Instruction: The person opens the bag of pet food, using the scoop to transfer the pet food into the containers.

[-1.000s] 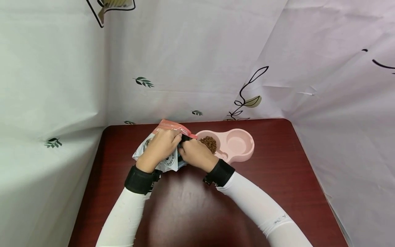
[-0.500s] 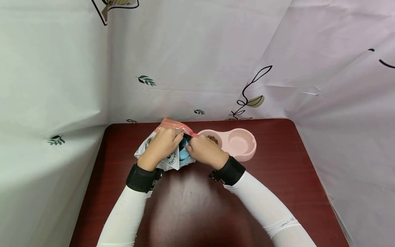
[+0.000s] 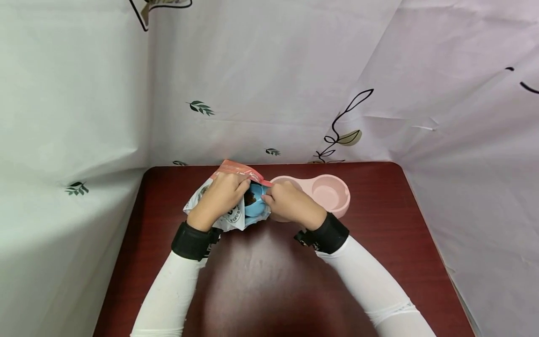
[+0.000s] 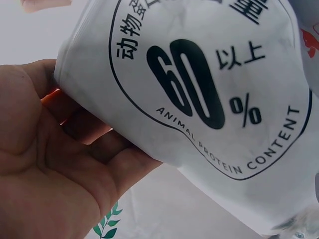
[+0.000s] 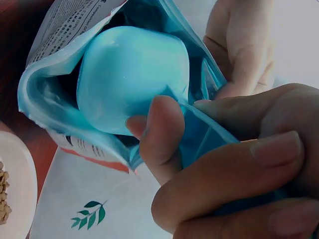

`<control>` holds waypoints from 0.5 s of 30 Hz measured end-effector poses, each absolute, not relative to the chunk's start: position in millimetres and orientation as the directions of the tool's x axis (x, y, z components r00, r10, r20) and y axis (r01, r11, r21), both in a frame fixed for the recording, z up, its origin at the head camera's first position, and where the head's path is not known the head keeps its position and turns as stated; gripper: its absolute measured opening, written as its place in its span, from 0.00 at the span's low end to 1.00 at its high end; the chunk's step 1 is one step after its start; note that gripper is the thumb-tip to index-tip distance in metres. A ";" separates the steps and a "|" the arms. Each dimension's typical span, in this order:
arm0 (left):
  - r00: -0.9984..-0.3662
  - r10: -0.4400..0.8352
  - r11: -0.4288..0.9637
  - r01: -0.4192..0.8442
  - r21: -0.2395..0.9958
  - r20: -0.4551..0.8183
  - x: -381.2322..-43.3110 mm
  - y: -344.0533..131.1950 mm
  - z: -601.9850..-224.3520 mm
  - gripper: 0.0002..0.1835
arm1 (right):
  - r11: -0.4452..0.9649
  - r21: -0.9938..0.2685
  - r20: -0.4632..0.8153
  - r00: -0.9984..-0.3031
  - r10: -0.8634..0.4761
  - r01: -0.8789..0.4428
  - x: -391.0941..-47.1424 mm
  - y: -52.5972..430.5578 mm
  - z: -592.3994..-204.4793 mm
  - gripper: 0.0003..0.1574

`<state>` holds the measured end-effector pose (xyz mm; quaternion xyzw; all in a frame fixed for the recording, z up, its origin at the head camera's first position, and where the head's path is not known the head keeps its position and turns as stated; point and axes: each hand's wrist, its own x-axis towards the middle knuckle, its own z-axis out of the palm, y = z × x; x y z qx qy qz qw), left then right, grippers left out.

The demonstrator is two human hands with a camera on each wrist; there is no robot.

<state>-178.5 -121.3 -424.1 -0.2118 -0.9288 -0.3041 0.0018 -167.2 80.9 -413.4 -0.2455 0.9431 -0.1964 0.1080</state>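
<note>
My left hand [image 3: 223, 194] grips the edge of a white and red pet food bag [image 3: 230, 167], which lies slanted with its mouth toward the right. Large "60%" print shows on the bag [image 4: 189, 89] in the left wrist view. With my right hand [image 3: 294, 203] I hold a light blue scoop [image 3: 258, 205] by its handle at the bag's mouth. Brown kibble [image 3: 250, 198] shows inside the scoop. In the right wrist view the scoop's rounded underside [image 5: 132, 74] sits within the blue-lined opening, my fingers [image 5: 164, 124] curled around the handle.
Just right of the bag stands a pink double bowl [image 3: 306, 184], its left cup partly behind my right hand. Kibble [image 5: 4, 194] lies in that cup in the right wrist view. Behind the dark red table [image 3: 370, 243] hangs a pale printed cloth [image 3: 252, 84].
My right hand has drawn back to the right, bringing the blue scoop into sight with kibble in it. It now covers the kibble in the bowl. My left hand stays on the bag.
</note>
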 end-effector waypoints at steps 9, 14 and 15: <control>-0.919 0.380 0.743 0.373 0.556 0.107 -180.9 -123.2 -423.5 0.25 | 0.740 -0.473 -0.009 -0.838 -0.546 -0.478 -160.2 105.0 -423.3 0.16; -0.917 0.384 0.741 0.375 0.557 0.107 -182.1 -125.3 -422.4 0.23 | 0.738 -0.516 -0.010 -0.859 -0.512 -0.435 -154.1 115.8 -428.7 0.18; -0.916 0.386 0.739 0.379 0.558 0.111 -182.7 -125.8 -422.6 0.23 | 0.738 -0.519 -0.008 -0.861 -0.508 -0.431 -152.8 118.0 -429.6 0.18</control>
